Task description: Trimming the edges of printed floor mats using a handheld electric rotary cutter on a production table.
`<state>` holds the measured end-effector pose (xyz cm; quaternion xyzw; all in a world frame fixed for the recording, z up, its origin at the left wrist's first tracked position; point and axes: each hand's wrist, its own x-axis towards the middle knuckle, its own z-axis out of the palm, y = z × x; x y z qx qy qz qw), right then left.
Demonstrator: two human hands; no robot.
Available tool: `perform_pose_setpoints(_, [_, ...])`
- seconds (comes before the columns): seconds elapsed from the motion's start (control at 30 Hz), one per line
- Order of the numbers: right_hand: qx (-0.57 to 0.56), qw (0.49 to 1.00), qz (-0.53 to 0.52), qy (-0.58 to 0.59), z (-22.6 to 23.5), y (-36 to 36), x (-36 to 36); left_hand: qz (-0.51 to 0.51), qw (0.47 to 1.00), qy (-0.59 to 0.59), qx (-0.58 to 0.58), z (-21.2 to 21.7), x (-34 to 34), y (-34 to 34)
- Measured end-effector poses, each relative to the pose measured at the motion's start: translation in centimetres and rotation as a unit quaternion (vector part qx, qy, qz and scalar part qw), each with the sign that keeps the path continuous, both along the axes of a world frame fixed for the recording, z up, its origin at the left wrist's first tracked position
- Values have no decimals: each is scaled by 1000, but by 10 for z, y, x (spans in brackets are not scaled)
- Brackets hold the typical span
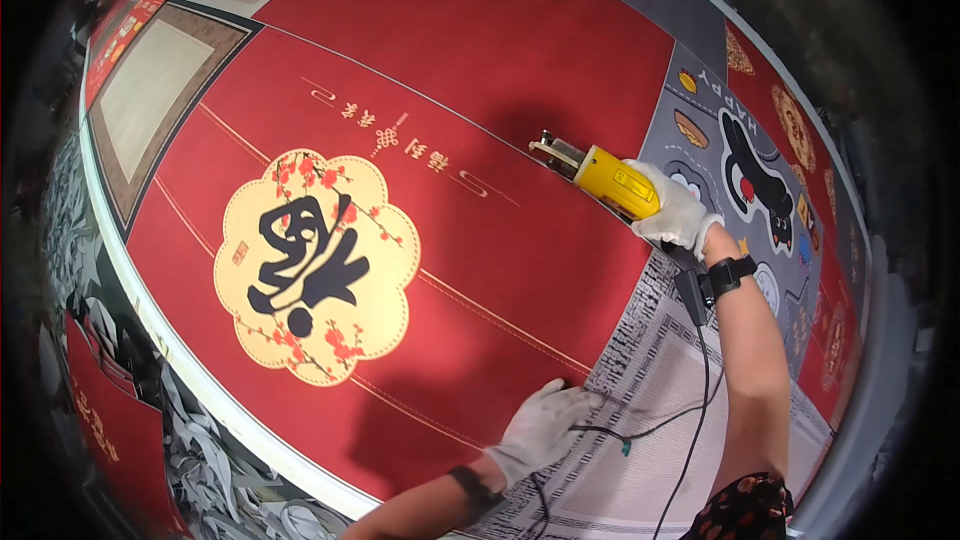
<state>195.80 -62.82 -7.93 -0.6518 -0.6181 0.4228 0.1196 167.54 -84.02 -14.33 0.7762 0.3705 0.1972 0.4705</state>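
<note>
Beyond the tabletop's left edge, we are seeing grey scraps lying heaped. Rightward, a red mat is covering much of the tabletop. Toward the near edge, our left hand is resting flat on it, fingers extended, beside a black cable. Nearer the middle, a yellow power tool is sitting along the mat's far seam, its metal head projecting left of our right hand, whose grip is wrapping firmly around the tool's rear. Toward the right edge, a grey cartoon mat is lying.
</note>
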Motion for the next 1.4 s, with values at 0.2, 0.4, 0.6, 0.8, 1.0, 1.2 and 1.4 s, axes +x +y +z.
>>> perform_pose_setpoints(0.2, [-16,1000,-11,7,1,23,-24,150,938,124,287,-9,-153,174])
perform_pose_setpoints(0.4, [-19,1000,-5,-7,0,51,-55,207,881,272,328,-26,-236,236])
perform_pose_setpoints(0.6, [-4,1000,-4,-23,-5,73,-85,209,887,268,314,-27,-238,236])
perform_pose_setpoints(0.8, [7,997,22,-73,-3,104,-109,209,891,265,305,-22,-236,240])
perform_pose_setpoints(1.0, [10,993,39,-115,0,128,-137,214,892,261,301,-29,-235,240])
perform_pose_setpoints(1.2, [24,993,39,-109,-8,155,-162,216,904,241,280,-23,-235,240])
perform_pose_setpoints(1.4, [45,995,36,-84,-13,183,-189,187,918,236,257,-14,-239,242])
